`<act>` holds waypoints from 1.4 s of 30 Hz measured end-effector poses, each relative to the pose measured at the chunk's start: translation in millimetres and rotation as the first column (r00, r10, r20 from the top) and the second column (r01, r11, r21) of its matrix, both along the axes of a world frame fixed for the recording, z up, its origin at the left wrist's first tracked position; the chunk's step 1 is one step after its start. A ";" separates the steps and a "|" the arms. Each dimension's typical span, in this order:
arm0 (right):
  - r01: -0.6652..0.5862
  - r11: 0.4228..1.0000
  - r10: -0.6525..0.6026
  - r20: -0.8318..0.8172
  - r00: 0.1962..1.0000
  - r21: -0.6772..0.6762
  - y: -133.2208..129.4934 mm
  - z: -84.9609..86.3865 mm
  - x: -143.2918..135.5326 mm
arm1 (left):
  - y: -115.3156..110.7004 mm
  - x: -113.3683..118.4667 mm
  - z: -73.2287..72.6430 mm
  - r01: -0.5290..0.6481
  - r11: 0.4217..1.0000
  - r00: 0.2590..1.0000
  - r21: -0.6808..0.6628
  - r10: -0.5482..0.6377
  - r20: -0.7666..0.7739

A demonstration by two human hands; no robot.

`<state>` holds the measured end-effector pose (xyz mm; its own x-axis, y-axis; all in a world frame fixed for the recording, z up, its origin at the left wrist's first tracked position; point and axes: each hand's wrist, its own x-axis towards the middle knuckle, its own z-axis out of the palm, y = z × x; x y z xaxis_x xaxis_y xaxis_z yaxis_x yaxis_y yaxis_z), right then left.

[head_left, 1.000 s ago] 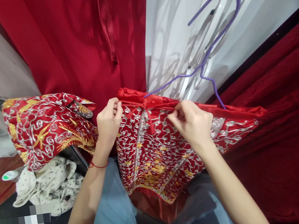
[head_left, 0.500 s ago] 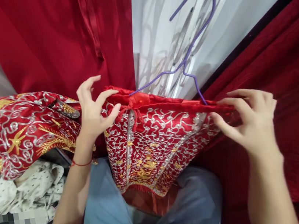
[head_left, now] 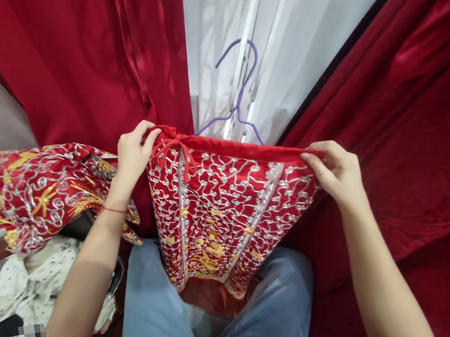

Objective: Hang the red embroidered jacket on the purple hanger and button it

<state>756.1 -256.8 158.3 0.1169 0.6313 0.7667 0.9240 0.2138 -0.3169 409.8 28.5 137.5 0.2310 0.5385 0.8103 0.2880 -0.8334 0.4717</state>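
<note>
L hand (head_left: 138, 147) & R hand (head_left: 334, 170) each pinch the satin waistband (head_left: 226, 146) of a red embroidered skirt (head_left: 230, 207), one near either end, thumb in front, fingers behind. Skirt hangs betw. & below both hands, band pulled fairly straight. Tie (head_left: 178, 140) in a loose bow sits just right of L hand; purple hanger (head_left: 237, 109) pokes up behind the band, betw. the hands. Can't quite tell how its lower part sits, as the band hides it. Second embroidered garment (head_left: 40, 194) is left of L hand; spotted cloth (head_left: 39, 273) lower, by the L forearm.

Handling, my guess: band soft, prob. slippery; panel below likely stiffer & heavier from dense silver/gold stitching, which could snag. Best hold = band ends, approx. where both hands are; avoid gripping embroidery or tugging the tie.
</note>
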 end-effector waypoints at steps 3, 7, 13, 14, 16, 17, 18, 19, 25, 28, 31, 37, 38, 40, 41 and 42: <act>0.147 0.980 -0.130 -0.123 0.984 0.136 -6.1 -13.6 -18.7 | 2.1 10.7 -6.5 -0.002 0.998 1.000 -0.065 0.003 0.006; 0.134 0.983 -0.098 -0.259 0.961 0.128 -11.4 -23.1 -29.3 | 2.7 23.9 -22.1 0.207 0.955 0.978 -0.213 -0.198 0.061; 0.023 0.995 -0.069 -0.532 0.844 -0.093 -9.4 -20.7 -34.1 | -5.3 27.8 -32.0 0.232 0.945 0.972 -0.231 -0.219 0.079; 0.018 0.993 -0.079 -0.536 0.840 -0.118 -9.0 -20.9 -35.4 | -7.1 26.7 -31.7 0.219 0.946 0.976 -0.238 -0.207 0.073; 0.052 0.993 -0.102 -0.524 0.846 -0.108 -8.2 -22.4 -37.0 | -10.4 24.7 -31.3 0.188 0.950 0.982 -0.251 -0.176 0.071; 0.070 0.993 -0.110 -0.512 0.852 -0.096 -7.9 -23.4 -37.0 | -12.1 24.1 -31.5 0.172 0.953 0.985 -0.249 -0.158 0.075; 0.078 0.993 -0.112 -0.502 0.857 -0.089 -7.7 -24.4 -36.5 | -13.8 23.9 -32.0 0.159 0.956 0.986 -0.245 -0.143 0.083; 0.073 0.993 -0.108 -0.497 0.861 -0.089 -7.6 -25.2 -35.8 | -15.4 23.9 -32.9 0.149 0.960 0.987 -0.239 -0.129 0.094; 0.072 0.992 -0.112 -0.466 0.878 -0.102 -9.2 -27.5 -32.2 | -24.6 25.2 -43.9 0.108 0.970 0.989 -0.218 -0.083 0.122; 0.176 0.984 -0.174 -0.410 0.895 -0.033 -8.9 -34.3 -32.7 | -32.4 22.8 -52.1 0.049 0.986 0.991 -0.160 -0.029 0.129; 0.317 0.943 -0.274 -0.306 0.912 0.099 -7.1 -44.7 -37.6 | -51.8 9.5 -52.0 -0.048 0.996 0.997 -0.078 0.052 0.053; 0.481 0.746 -0.484 -0.121 0.867 0.461 -4.2 -55.3 -75.2 | -105.6 -84.3 -30.2 -0.051 0.983 0.983 -0.179 0.018 -0.181; 0.471 0.726 -0.497 -0.091 0.863 0.502 -3.0 -55.3 -83.7 | -108.0 -106.6 -33.2 0.006 0.933 0.965 -0.359 -0.099 -0.242; 0.434 0.702 -0.512 -0.023 0.858 0.565 1.7 -54.6 -100.2 | -102.8 -150.7 -50.0 0.067 0.681 0.856 -0.729 -0.415 -0.309; 0.414 0.698 -0.514 0.006 0.858 0.584 5.4 -54.0 -107.8 | -95.7 -170.7 -62.5 0.017 0.558 0.803 -0.830 -0.503 -0.321; 0.396 0.697 -0.515 0.032 0.857 0.598 9.7 -53.4 -115.0 | -86.4 -188.5 -76.4 -0.053 0.524 0.793 -0.850 -0.495 -0.354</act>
<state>641.1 -247.1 104.9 0.0968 -0.0038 0.9953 0.9811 -0.1682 -0.0961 221.3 -57.9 61.0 0.6464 0.7295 -0.2234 0.5584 -0.2528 0.7901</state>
